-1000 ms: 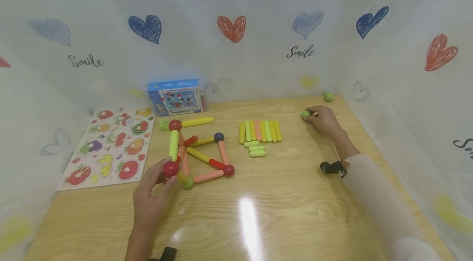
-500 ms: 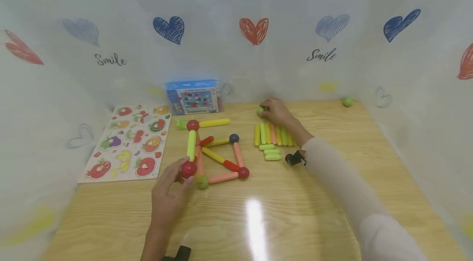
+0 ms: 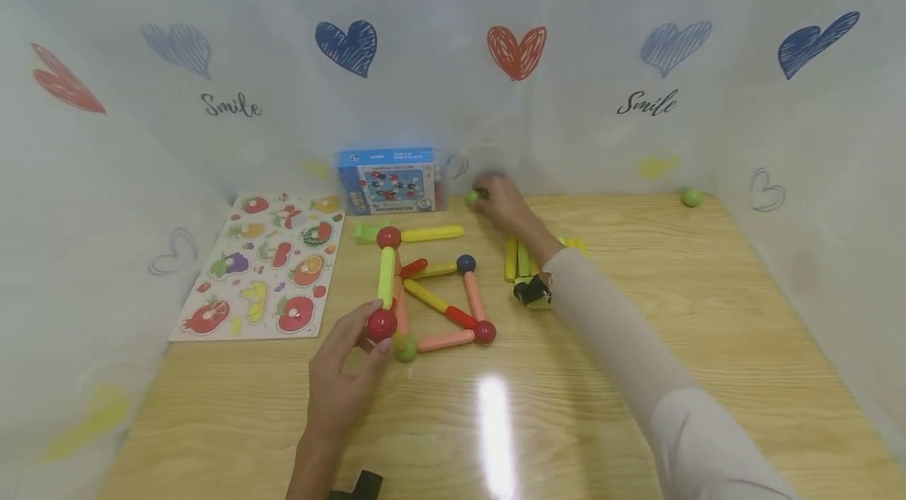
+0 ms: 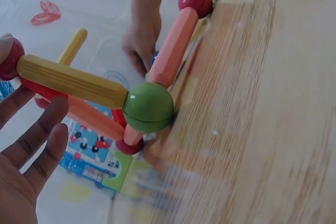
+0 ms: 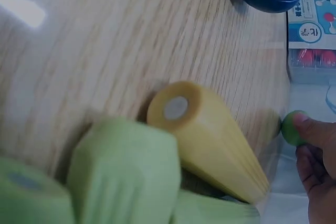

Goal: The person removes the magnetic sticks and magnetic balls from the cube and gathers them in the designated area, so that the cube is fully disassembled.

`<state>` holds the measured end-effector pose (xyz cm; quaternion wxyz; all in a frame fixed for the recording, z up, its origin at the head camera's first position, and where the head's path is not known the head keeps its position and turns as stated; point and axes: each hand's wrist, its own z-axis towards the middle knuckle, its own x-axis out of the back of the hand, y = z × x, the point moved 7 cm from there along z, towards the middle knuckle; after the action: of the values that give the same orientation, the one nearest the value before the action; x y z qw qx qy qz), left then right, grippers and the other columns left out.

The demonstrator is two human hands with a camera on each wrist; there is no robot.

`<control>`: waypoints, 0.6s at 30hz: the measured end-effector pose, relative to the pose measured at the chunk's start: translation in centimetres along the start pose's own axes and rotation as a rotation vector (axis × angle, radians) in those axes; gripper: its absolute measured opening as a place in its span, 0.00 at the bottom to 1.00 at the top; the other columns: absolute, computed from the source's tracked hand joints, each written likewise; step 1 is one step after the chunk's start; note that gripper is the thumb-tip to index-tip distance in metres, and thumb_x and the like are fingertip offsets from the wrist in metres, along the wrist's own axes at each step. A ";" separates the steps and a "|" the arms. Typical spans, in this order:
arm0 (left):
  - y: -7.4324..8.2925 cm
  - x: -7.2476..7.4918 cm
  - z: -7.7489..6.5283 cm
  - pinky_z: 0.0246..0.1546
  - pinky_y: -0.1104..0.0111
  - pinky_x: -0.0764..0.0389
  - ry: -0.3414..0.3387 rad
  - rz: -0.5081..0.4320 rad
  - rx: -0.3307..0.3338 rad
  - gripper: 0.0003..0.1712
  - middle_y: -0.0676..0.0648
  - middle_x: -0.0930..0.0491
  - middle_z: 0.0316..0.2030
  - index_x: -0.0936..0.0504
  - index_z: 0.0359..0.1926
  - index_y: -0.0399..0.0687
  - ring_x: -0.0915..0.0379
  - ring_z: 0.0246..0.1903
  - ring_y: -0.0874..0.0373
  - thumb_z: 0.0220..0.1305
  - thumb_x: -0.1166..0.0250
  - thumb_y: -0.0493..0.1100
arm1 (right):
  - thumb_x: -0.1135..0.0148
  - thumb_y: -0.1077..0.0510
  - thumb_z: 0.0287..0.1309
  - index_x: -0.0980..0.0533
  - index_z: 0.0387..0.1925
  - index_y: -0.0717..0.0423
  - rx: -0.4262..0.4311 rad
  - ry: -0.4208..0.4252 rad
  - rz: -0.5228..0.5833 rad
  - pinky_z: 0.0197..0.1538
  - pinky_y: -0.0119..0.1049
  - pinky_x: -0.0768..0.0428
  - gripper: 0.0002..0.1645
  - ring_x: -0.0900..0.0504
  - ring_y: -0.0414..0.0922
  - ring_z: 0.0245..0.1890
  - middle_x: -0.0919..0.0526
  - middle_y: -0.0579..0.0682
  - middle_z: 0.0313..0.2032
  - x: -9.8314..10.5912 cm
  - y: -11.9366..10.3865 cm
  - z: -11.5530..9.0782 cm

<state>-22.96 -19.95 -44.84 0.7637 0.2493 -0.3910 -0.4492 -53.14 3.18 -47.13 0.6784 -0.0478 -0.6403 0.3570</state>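
My left hand (image 3: 343, 374) pinches a red ball (image 3: 381, 325) between thumb and fingers, at the near corner of a frame built of magnetic sticks and balls. A light green stick (image 3: 386, 277) runs from that ball to another red ball (image 3: 388, 237). The left wrist view shows a yellow stick (image 4: 73, 82) joining the held ball to a green ball (image 4: 148, 107) on the table. At the table's back edge my right hand (image 3: 508, 207) pinches a loose green ball (image 5: 292, 128). A blue ball (image 3: 465, 263) and a red ball (image 3: 484, 332) form the frame's right corners.
A row of yellow and green sticks (image 3: 511, 259) lies partly hidden under my right forearm. Behind the frame stands a blue toy box (image 3: 392, 181). A fruit picture board (image 3: 262, 268) lies to the left. Another green ball (image 3: 691, 197) sits at the back right.
My right hand has carried the green ball leftward along the back of the table, past the stick row towards the box. My left hand keeps its grip on the red ball. The head view has shifted.
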 end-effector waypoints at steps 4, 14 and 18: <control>0.6 -0.1 0.3 0.39 0.76 0.21 0.017 0.002 -0.045 0.33 0.47 0.21 0.57 0.22 0.64 0.45 0.26 0.36 0.62 0.56 0.28 0.30 | 0.31 0.57 0.62 0.24 0.59 0.68 -0.003 -0.024 0.003 0.65 0.47 0.30 0.27 0.27 0.58 0.59 0.24 0.63 0.59 1.0 0.3 -0.7; 3.7 0.6 1.3 0.41 0.81 0.25 0.037 0.004 -0.060 0.30 0.39 0.19 0.51 0.21 0.60 0.36 0.28 0.35 0.64 0.53 0.30 0.25 | 0.34 0.57 0.65 0.24 0.59 0.65 0.020 -0.094 0.041 0.54 0.46 0.22 0.24 0.22 0.54 0.51 0.21 0.59 0.54 3.6 0.2 -4.6; 4.2 0.3 1.3 0.40 0.81 0.26 0.042 -0.012 -0.059 0.30 0.38 0.19 0.50 0.21 0.59 0.34 0.28 0.35 0.66 0.53 0.31 0.24 | 0.35 0.56 0.66 0.24 0.60 0.63 0.032 -0.132 -0.003 0.54 0.45 0.22 0.25 0.22 0.54 0.52 0.22 0.58 0.55 3.4 0.0 -5.0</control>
<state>-21.88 -18.24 -40.86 0.7762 0.2382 -0.3598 -0.4597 -48.89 7.03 -45.20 0.6358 -0.0124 -0.6781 0.3685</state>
